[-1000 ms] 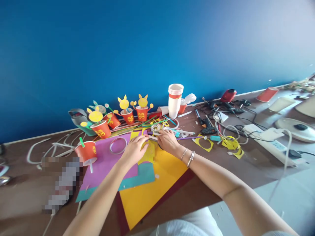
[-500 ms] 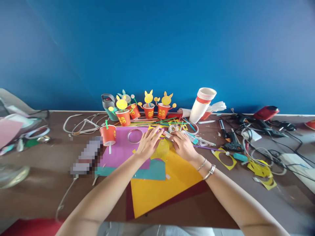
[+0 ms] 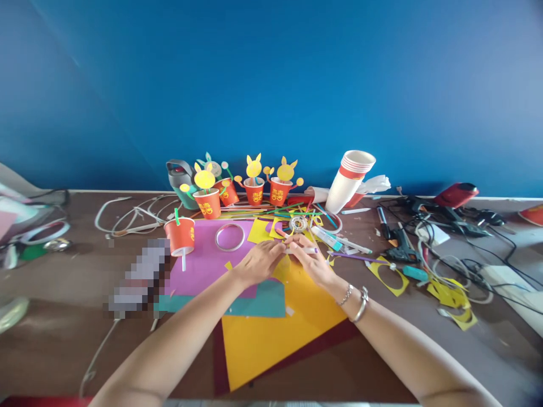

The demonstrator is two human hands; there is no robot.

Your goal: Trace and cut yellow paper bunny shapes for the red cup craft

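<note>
Toward the bench's (image 3: 339, 370) back edge, our right hand (image 3: 310, 259) grips a pen (image 3: 304, 250); whether our left hand (image 3: 261, 262) also grips, we cannot tell. A slack pinch could drop it.

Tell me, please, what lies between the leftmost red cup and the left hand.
The head view shows a pale ring and a small yellow scrap on purple paper between the cup and left hand.

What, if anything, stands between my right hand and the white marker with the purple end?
Nothing visible does: the right hand has its fingers on the white marker. The left hand is at the marker's other end, and the tape roll lies beyond both hands.
</note>
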